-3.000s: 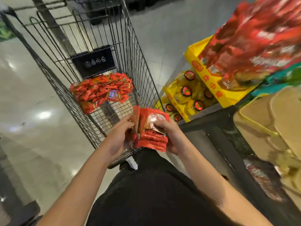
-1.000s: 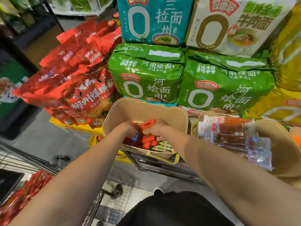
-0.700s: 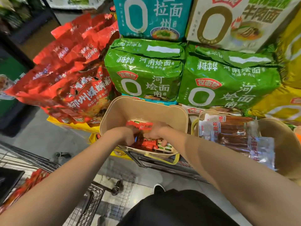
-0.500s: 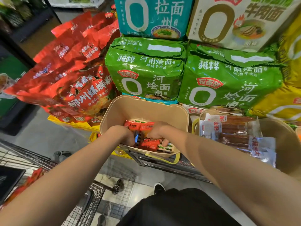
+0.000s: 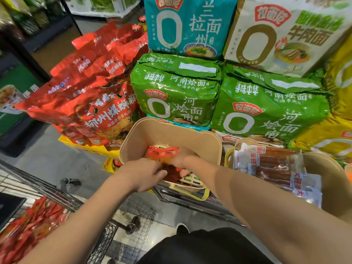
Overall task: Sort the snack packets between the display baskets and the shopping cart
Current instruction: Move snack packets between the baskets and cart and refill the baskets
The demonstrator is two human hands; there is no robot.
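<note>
Snack packets (image 5: 162, 153) had gone from cart to beige basket (image 5: 133, 141). Both hands, left (image 5: 142, 175) and right (image 5: 183, 159), still gripped them inside. Release pending.

Basket (image 5: 137, 141) open above; noodle packs (image 5: 175, 92) behind

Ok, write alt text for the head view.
Both hands, left hand and right hand, grip red snack packets inside a beige display basket, below green noodle bags; a shopping cart stands at lower left.
</note>
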